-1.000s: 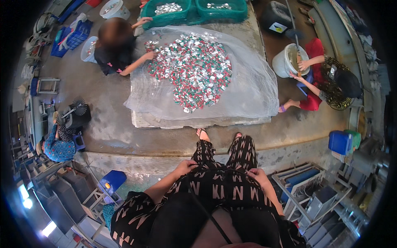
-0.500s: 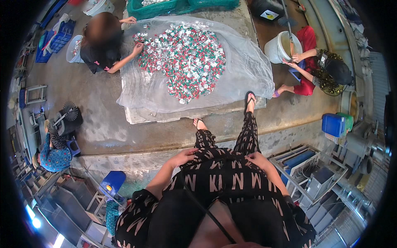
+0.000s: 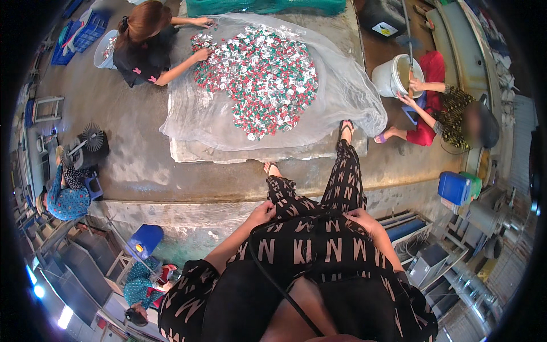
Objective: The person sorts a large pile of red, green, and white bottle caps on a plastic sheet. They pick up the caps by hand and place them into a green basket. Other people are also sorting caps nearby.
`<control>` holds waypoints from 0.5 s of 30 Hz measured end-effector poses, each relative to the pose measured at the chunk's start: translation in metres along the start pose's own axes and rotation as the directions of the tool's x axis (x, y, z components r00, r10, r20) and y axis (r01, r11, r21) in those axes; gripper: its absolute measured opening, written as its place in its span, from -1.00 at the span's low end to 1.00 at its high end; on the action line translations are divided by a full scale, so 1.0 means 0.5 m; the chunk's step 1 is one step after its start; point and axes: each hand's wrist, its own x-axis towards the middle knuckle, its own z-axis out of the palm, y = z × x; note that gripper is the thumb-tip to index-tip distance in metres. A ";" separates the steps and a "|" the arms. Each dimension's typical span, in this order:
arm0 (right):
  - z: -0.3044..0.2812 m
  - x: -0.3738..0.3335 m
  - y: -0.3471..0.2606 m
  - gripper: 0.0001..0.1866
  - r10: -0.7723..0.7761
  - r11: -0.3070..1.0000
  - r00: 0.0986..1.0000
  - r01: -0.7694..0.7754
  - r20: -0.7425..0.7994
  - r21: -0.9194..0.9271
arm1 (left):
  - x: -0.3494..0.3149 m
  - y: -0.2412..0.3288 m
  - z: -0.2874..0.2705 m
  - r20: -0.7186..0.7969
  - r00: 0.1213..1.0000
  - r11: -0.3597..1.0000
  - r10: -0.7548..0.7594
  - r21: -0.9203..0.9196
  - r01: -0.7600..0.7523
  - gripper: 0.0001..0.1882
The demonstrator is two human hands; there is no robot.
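My left hand point(image 3: 263, 213) is closed, its fingers pinching the lower edge of my black patterned shirt point(image 3: 307, 248) near my waist. On the other side my right hand point(image 3: 360, 220) grips the same hem, thumb and fingers together. The cloth is stretched between the two hands. Past my feet, a white mesh net point(image 3: 336, 74) is spread over a low pale slab point(image 3: 191, 151). On the net lies a wide heap of small red, green and silvery pieces point(image 3: 262, 80); their exact kind is too small to tell.
A person in black point(image 3: 145, 54) reaches onto the heap's left side. At right, another person point(image 3: 461, 117) holds a stick in a white bucket point(image 3: 384, 74). Two others work at left. A green basket point(image 3: 262, 7) stands at the far edge; blue cans point(image 3: 454, 188) sit at right.
My view has shifted slightly. Both hands stay on the shirt hem. The person at left bends less over the heap, and another in teal shows more at lower left.
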 end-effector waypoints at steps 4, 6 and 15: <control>-0.084 -0.004 -0.075 -0.53 0.070 0.995 0.996 -0.074 0.058 0.063 | 0.056 -0.022 0.061 -0.221 0.973 0.998 0.067 0.006 -0.067 -0.72; -0.131 0.018 -0.086 -0.53 0.128 0.988 0.987 -0.135 0.095 0.078 | 0.065 0.055 0.079 -0.195 0.978 0.994 -0.078 -0.088 0.061 -0.67; -0.475 0.185 -0.068 -0.69 0.241 0.967 0.813 -0.246 0.530 -0.063 | 0.205 0.206 0.208 -0.164 0.932 0.908 -0.324 -0.331 0.258 -0.59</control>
